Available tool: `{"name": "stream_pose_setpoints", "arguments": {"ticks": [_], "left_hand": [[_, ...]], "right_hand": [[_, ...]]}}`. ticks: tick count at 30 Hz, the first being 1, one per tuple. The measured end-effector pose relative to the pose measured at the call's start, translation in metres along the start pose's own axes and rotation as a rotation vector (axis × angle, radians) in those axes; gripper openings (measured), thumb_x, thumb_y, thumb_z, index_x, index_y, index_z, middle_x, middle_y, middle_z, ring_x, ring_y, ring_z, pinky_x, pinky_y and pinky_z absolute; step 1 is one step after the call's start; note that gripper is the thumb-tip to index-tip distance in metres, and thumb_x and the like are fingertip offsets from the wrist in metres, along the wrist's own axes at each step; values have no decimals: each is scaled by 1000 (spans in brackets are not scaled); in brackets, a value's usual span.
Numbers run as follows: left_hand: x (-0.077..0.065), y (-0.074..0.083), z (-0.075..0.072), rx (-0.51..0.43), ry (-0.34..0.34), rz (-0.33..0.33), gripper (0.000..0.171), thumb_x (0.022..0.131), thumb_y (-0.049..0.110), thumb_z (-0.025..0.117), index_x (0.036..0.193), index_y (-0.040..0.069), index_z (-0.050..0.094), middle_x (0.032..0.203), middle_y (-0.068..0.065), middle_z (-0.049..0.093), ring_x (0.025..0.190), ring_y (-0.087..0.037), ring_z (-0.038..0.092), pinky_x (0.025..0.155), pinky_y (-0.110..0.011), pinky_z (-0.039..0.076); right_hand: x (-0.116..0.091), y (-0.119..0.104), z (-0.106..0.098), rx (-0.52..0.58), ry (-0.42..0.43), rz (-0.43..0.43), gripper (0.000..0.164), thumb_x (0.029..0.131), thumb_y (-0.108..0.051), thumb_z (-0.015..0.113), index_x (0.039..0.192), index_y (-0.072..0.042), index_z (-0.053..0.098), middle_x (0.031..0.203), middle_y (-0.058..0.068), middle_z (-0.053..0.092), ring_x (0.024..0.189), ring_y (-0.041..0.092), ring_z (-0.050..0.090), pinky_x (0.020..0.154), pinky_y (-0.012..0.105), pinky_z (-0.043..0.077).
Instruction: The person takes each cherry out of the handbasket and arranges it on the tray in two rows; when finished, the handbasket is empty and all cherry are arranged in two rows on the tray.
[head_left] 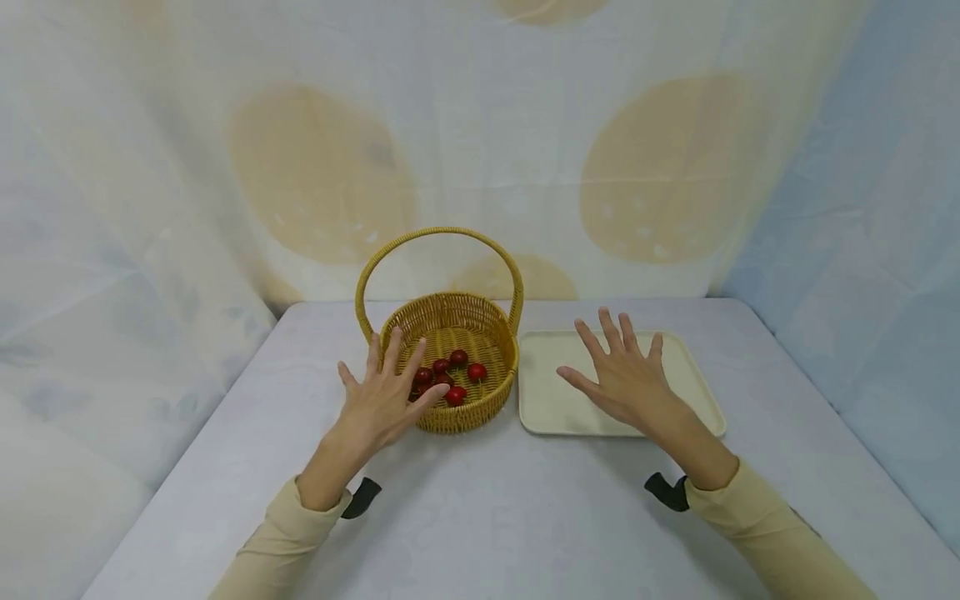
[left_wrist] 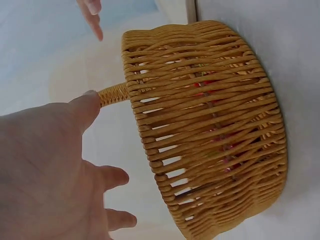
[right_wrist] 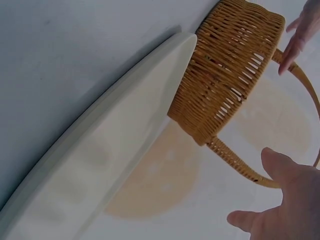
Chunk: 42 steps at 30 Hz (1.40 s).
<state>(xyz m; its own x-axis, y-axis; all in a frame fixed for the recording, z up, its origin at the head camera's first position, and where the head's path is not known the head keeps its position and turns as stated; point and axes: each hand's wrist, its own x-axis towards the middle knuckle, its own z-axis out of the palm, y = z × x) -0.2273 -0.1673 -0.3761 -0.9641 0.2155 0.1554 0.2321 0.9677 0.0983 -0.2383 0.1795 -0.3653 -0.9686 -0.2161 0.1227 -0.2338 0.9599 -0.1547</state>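
In the head view a yellow-brown wicker basket (head_left: 495,408) with a tall arched handle stands left of the middle. Several dark red cherries (head_left: 477,372) lie on its bottom. My left hand (head_left: 381,400) is spread over the basket's front left side and holds nothing; it hides part of the rim and some fruit. To the right a cream rectangular tray (head_left: 555,392) lies on the table, touching or nearly touching the basket. My right hand (head_left: 626,379) hovers above that tray with spread fingers. In the right wrist view the tray (right_wrist: 115,125) shows no contents on its visible surface.
The white table (head_left: 480,517) ends at a hanging cloth (head_left: 495,150) with tan round patches. More cloth hangs at the left (head_left: 90,292) and the right (head_left: 877,250). Dark straps (head_left: 362,498) show beneath both wrists.
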Motion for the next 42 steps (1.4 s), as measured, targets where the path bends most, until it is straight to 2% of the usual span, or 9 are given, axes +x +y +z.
{"name": "stream_pose_setpoints", "arguments": {"ticks": [5,9,15,19,24,29,34,37,42], "left_hand": [[-6,-8,-1,-33,57,12,80,93,75,33,157,28,21,165,-14,12,151,-43,12,109,-81,14],[-12,-16,-1,-67,93,33,77,95,70,37,155,23,30,159,-19,26,142,-45,32,109,-73,29],[-15,-29,4,-149,114,43,65,99,53,49,149,13,39,144,-27,41,124,-47,49,92,-64,49],[-12,-41,10,-230,135,46,52,100,35,57,141,4,48,130,-30,49,104,-42,59,77,-53,56],[-5,-54,16,-360,110,19,47,100,29,57,135,-1,51,122,-29,53,99,-38,63,72,-45,58],[0,-63,23,-492,50,-22,50,100,34,56,138,2,48,133,-28,49,116,-42,59,89,-56,55],[5,-69,29,-596,37,4,53,99,33,58,139,1,46,142,-28,44,122,-46,56,97,-58,52],[6,-73,32,-671,0,-3,56,99,37,57,142,3,42,149,-25,38,126,-46,54,96,-54,54],[7,-77,34,-859,-92,-42,62,99,39,56,148,6,34,155,-22,31,131,-43,51,92,-45,58]], "right_hand": [[6,-11,-2,32,-33,-22,80,96,-67,38,158,-23,16,166,17,0,151,44,2,111,80,5],[10,-20,-1,29,-52,-44,78,96,-65,40,158,-23,16,165,17,4,150,45,9,112,77,15],[19,-35,-2,24,-53,-120,77,96,-60,48,157,-22,23,162,21,19,140,49,36,98,69,44],[29,-45,-5,61,-85,-150,74,95,-57,54,155,-23,28,156,19,34,123,45,55,87,65,53],[44,-55,-10,82,-98,-220,68,94,-50,60,150,-19,38,141,17,50,107,34,65,82,52,57],[56,-64,-8,141,-148,-288,62,92,-44,65,145,-17,45,133,15,57,111,30,62,92,53,53],[66,-70,-3,150,-202,-332,57,93,-39,67,142,-16,49,133,11,60,117,29,60,96,50,53],[72,-74,-1,137,-222,-373,55,93,-36,68,140,-14,52,128,8,63,112,25,61,91,41,55],[83,-79,-1,176,-268,-417,52,91,-28,71,137,-11,55,94,5,64,80,16,55,67,28,47]]}}
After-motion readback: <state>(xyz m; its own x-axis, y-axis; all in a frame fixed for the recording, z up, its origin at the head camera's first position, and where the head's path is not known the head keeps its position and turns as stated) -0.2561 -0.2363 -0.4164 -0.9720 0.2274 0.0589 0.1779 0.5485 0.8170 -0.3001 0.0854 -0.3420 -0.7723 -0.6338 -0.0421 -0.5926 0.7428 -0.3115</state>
